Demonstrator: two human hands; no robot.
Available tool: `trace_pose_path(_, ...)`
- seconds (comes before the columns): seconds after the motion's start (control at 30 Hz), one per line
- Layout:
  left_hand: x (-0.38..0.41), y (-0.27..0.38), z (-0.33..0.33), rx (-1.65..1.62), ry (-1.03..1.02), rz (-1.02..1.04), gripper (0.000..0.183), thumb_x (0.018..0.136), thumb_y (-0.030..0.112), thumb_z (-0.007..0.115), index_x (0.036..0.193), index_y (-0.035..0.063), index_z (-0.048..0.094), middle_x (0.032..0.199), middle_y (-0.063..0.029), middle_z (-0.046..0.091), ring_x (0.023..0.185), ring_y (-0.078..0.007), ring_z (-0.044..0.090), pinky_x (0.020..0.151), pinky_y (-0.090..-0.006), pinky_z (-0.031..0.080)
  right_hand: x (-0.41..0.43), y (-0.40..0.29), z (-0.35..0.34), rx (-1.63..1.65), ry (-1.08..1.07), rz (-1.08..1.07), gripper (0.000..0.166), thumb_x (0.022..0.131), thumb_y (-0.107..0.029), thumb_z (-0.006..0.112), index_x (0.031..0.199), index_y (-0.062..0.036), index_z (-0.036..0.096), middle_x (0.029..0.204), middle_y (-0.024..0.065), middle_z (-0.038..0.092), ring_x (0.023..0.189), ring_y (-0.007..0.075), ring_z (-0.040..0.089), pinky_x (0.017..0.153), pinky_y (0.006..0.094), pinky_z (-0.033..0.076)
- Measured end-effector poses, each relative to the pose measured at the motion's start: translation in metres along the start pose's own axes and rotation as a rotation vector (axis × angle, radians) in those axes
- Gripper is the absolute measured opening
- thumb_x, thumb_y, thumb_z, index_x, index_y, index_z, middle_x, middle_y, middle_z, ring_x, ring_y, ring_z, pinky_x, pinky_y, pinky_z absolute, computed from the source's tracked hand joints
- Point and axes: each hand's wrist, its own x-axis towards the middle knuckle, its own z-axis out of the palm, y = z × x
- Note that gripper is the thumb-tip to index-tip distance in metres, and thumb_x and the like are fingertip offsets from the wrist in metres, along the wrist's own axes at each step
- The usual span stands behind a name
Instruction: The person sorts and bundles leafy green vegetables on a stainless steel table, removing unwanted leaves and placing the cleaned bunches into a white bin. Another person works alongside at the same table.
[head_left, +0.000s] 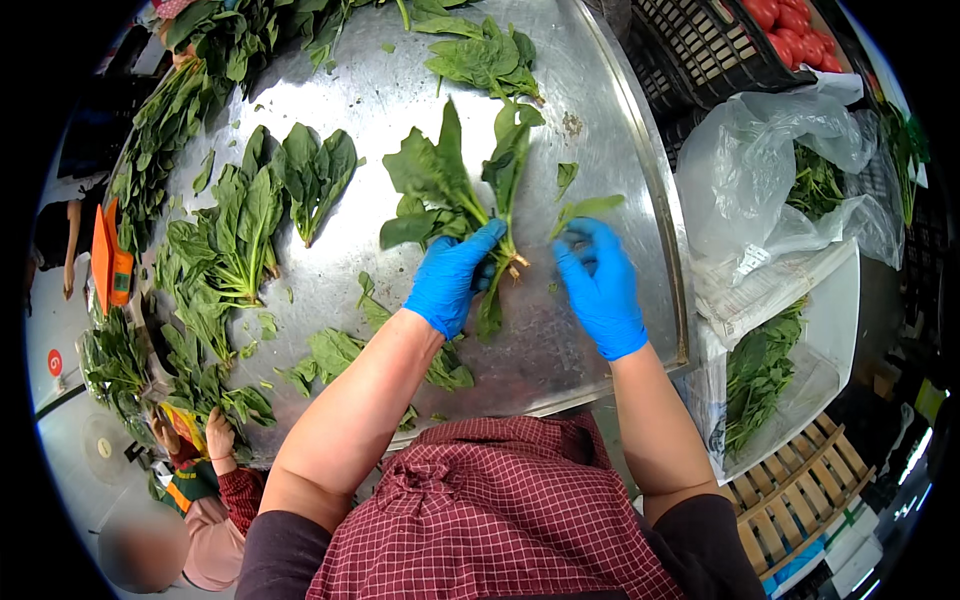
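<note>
In my blue-gloved left hand (454, 274) is a bunch of leafy greens, likely spinach (439, 172), its leaves pointing away from me. The pale root end (514, 262) sticks out to the right of my thumb. My right hand (600, 281), also in a blue glove, is over the metal table just right of the roots, fingers curled. A loose green leaf (596, 205) lies against its fingertips; whether they pinch it is hidden. A small torn leaf (566, 178) rests just beyond.
More spinach bunches (236, 232) and scraps cover the left of the steel table (555, 360). Along its right side are a plastic bag (772, 157), a white bin of greens (832, 360) and a black crate (697, 45). Another person's hands (217, 435) handle greens at lower left.
</note>
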Motion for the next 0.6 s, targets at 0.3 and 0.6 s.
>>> trace_pose_path(0.3, 0.004, 0.011, -0.004, -0.145, -0.291, -0.056, 0.026, 0.089, 0.022, 0.060, 0.109, 0.0049, 0.059, 0.079, 0.0003, 0.058, 0.063, -0.0065, 0.051, 0.053, -0.0190, 0.039, 0.012, -0.004, 0.001, 0.453, -0.202, 0.254, 0.026, 0.085, -0.007, 0.064, 0.110, -0.0014, 0.057, 0.090, 0.0071, 0.063, 0.072, 0.0110, 0.059, 0.062, 0.0240, 0.049)
trace_pose_path(0.6, 0.002, 0.014, -0.009, -0.166, -0.283, -0.099, 0.024, 0.088, 0.012, 0.059, 0.111, 0.0049, 0.056, 0.082, 0.0009, 0.060, 0.066, -0.0058, 0.049, 0.056, -0.0180, 0.039, 0.011, 0.002, 0.005, -0.059, -0.086, -0.248, 0.023, 0.081, -0.003, 0.066, 0.104, -0.0059, 0.062, 0.092, 0.0093, 0.063, 0.069, 0.0174, 0.061, 0.064, 0.0274, 0.051)
